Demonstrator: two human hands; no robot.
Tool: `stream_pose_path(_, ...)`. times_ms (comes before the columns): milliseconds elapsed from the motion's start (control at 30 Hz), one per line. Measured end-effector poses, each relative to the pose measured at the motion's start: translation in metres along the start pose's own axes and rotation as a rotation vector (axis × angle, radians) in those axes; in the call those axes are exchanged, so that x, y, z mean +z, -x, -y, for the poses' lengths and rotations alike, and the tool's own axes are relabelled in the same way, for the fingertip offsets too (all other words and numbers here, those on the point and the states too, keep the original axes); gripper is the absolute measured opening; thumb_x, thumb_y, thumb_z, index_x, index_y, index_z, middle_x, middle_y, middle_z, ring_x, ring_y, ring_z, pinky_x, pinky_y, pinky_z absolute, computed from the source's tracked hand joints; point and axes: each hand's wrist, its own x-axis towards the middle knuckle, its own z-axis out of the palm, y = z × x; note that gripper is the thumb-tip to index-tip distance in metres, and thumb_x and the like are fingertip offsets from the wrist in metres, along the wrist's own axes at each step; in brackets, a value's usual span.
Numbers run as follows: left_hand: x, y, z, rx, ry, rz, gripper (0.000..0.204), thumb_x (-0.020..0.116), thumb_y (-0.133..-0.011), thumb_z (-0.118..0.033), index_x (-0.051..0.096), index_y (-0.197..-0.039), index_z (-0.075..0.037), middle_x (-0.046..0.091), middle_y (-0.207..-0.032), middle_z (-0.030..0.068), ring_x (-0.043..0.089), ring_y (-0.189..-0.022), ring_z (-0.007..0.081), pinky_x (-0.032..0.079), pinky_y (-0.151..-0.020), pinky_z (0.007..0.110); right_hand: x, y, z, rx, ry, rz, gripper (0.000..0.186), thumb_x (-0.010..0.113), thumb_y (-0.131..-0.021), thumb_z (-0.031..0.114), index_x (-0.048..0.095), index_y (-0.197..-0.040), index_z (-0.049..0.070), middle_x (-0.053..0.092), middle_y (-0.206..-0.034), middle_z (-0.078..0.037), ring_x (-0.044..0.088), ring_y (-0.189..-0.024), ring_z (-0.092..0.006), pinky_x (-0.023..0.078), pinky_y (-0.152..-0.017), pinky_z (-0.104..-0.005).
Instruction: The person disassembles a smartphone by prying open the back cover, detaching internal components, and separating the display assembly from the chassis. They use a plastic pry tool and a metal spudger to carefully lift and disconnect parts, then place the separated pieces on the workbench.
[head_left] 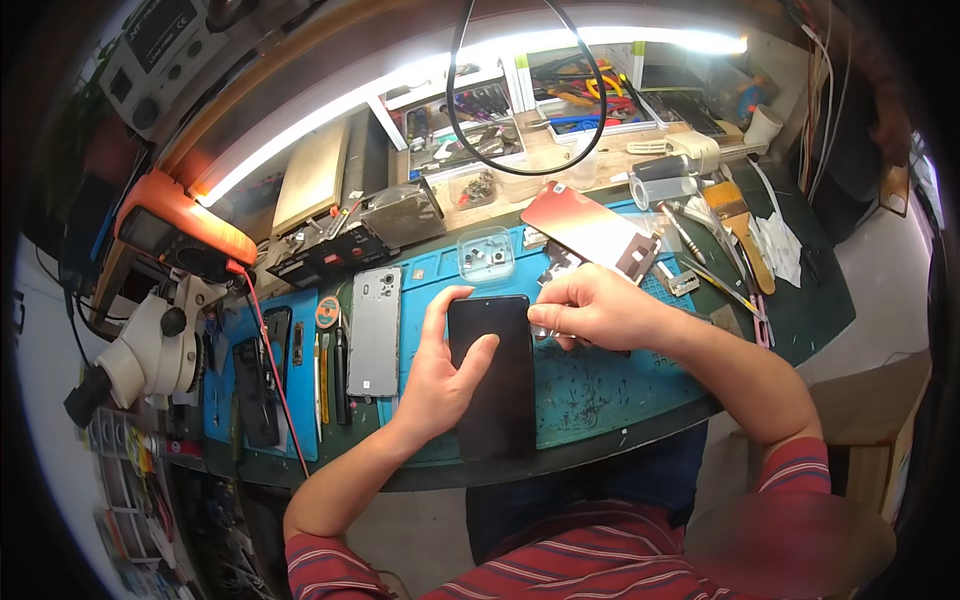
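My left hand (450,375) grips a black smartphone (492,400) along its left side, index finger curled at the top corner and thumb over the screen. The phone lies face up on the blue work mat (590,390). My right hand (570,310) is closed in a pinch at the phone's upper right edge, on a small shiny piece too small to name. A grey phone back panel (373,330) lies left of the phone. Beyond it sit a clear tray of small parts (485,255) and a copper-red phone panel (585,225).
An orange multimeter (180,225) with a red lead and a white microscope (150,365) stand left. Tools and an opened phone (262,370) lie beside them. Brushes (740,235) and tweezers lie right. A black cable loop (455,90) hangs overhead before lit storage bins. Someone's hand (890,140) shows at far right.
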Motion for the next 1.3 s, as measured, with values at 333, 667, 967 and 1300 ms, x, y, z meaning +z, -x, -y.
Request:
stream_pose_path(333, -0.003, -0.003, -0.009, -0.085, -0.035, 0.105, 0.056, 0.06, -0.104, -0.004, 0.031, -0.152, -0.009, 0.059, -0.127, 0.0094, 0.059, -0.11, 0.0122, 0.052, -0.094, 0.029, -0.015, 0.0, 0.004, -0.006, 0.035, 0.108, 0.031, 0.064, -0.103, 0.029, 0.074, -0.092, 0.002, 0.067, -0.068, 0.0, 0.06, -0.063, -0.0057, 0.044, -0.057, -0.0255)
stream_pose_path(667, -0.001, -0.007, -0.023, -0.204, 0.186, 0.15, 0.06, 0.061, -0.105, -0.01, 0.03, -0.155, -0.011, 0.065, -0.117, 0.0076, 0.064, -0.094, 0.0086, 0.054, -0.079, 0.025, -0.028, -0.001, 0.008, 0.046, 0.119, 0.214, 0.035, 0.062, -0.104, 0.033, 0.075, -0.098, 0.002, 0.069, -0.072, -0.001, 0.059, -0.062, -0.0079, 0.047, -0.058, -0.0268)
stream_pose_path(967, -0.013, -0.009, -0.028, -0.439, 0.393, 0.12, 0.058, 0.062, -0.106, -0.023, 0.033, -0.155, -0.011, 0.066, -0.12, 0.0116, 0.065, -0.104, 0.0149, 0.055, -0.088, 0.032, -0.112, -0.037, -0.028, -0.336, 1.0, -0.948, 0.058, 0.078, -0.087, 0.039, 0.064, -0.129, 0.002, 0.071, -0.121, -0.019, 0.066, -0.114, -0.0348, 0.053, -0.097, -0.0446)
stream_pose_path(1300, -0.01, -0.007, -0.029, -0.505, 0.473, 0.043, 0.048, 0.058, -0.107, -0.027, 0.045, -0.149, -0.01, 0.062, -0.124, 0.007, 0.062, -0.11, 0.0136, 0.053, -0.093, 0.031, -0.117, -0.02, -0.039, -0.405, 0.043, -1.085, 0.043, 0.071, -0.096, 0.018, 0.059, -0.133, 0.0, 0.069, -0.122, -0.013, 0.065, -0.11, -0.0175, 0.052, -0.095, -0.0335)
